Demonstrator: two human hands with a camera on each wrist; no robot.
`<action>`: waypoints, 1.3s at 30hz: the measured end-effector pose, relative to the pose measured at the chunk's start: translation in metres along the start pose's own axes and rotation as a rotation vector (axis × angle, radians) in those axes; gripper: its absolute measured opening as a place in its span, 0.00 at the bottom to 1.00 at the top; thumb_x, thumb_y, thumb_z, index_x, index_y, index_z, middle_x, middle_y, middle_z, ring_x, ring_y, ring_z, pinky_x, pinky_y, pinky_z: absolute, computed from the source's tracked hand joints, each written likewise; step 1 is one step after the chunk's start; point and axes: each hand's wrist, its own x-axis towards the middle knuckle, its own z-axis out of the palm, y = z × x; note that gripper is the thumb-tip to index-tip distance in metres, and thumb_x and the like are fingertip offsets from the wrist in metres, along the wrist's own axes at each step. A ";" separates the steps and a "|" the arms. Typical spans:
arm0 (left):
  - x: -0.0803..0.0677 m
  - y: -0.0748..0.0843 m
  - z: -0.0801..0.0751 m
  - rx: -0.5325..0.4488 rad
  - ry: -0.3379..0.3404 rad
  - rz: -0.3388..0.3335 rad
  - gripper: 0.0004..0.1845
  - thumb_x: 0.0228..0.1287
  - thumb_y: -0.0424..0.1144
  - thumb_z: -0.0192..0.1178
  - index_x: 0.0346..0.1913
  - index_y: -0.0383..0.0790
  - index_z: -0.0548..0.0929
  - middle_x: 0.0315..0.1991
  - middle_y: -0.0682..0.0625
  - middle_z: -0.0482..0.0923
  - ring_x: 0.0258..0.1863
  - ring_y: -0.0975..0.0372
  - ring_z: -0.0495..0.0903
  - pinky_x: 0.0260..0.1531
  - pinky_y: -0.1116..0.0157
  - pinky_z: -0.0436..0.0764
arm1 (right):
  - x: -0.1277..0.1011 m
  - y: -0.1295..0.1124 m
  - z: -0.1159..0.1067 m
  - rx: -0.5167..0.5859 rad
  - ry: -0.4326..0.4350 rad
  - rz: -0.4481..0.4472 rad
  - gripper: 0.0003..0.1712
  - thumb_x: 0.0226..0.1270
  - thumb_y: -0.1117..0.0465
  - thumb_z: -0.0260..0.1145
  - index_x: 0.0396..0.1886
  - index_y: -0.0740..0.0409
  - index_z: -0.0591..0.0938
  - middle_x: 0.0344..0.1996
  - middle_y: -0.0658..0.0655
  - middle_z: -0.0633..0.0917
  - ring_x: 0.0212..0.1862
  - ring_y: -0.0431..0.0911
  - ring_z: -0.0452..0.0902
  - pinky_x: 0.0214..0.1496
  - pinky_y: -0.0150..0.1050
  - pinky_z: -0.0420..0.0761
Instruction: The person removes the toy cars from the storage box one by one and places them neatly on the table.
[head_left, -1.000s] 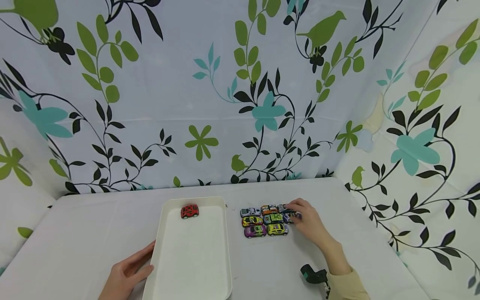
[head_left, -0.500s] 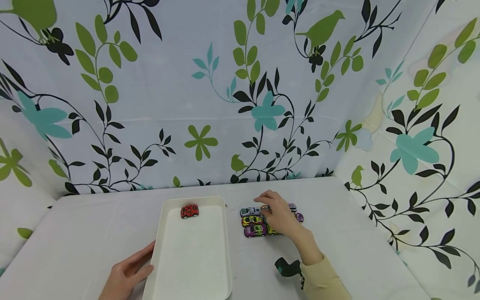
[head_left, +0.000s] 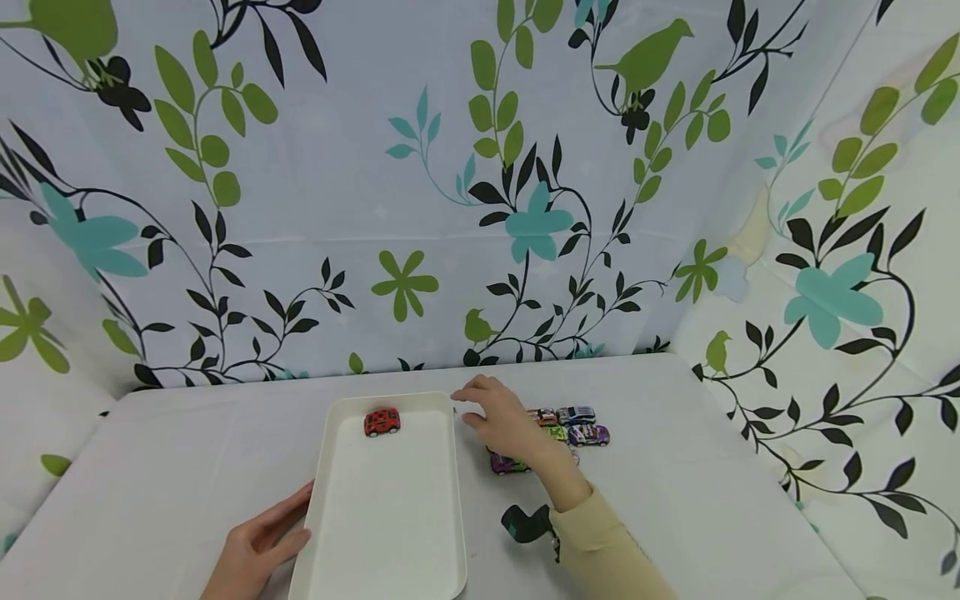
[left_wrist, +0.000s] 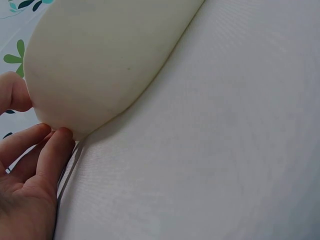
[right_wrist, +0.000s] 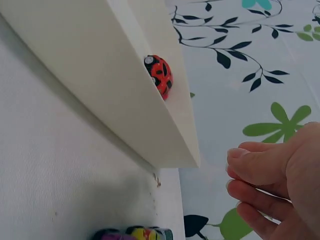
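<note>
My left hand rests against the left side of a white tray. In the left wrist view its fingertips touch the tray's outer wall. A red toy car with black spots sits inside the tray at the far end. My right hand hovers by the tray's far right corner, thumb and forefinger apart, with nothing visible between them. Under and beyond it lie several toy cars in close rows, among them a purple one and a dark one. The hand and wrist hide some of these.
A white cloth-covered table bears everything. Patterned fabric with leaves and birds hangs behind and at the sides. A black device sits at the right wrist, by the beige sleeve.
My right hand has moved left from the right end of the car rows, across them to the tray's edge. Cars at the right end are uncovered again. The left hand stays put.
</note>
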 end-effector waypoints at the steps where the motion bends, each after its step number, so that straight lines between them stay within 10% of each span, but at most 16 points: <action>1: 0.000 0.000 0.000 0.002 0.000 -0.005 0.33 0.67 0.32 0.64 0.70 0.23 0.66 0.57 0.69 0.78 0.54 0.82 0.75 0.48 0.77 0.81 | 0.003 -0.002 0.003 -0.002 -0.011 -0.004 0.18 0.69 0.68 0.66 0.58 0.61 0.83 0.52 0.57 0.81 0.57 0.52 0.75 0.58 0.49 0.80; 18: 0.000 0.001 0.001 0.024 0.019 -0.037 0.33 0.66 0.34 0.66 0.70 0.25 0.67 0.55 0.72 0.77 0.53 0.83 0.75 0.47 0.76 0.81 | 0.048 -0.054 0.043 -0.065 -0.137 -0.013 0.20 0.70 0.58 0.68 0.59 0.56 0.83 0.51 0.54 0.83 0.53 0.45 0.75 0.56 0.36 0.78; 39: -0.003 -0.001 0.002 -0.004 0.001 0.023 0.31 0.67 0.31 0.64 0.69 0.22 0.67 0.58 0.68 0.78 0.55 0.81 0.75 0.49 0.76 0.80 | 0.074 -0.055 0.078 -0.160 -0.190 -0.036 0.17 0.67 0.65 0.68 0.55 0.56 0.85 0.49 0.54 0.85 0.48 0.45 0.77 0.52 0.32 0.77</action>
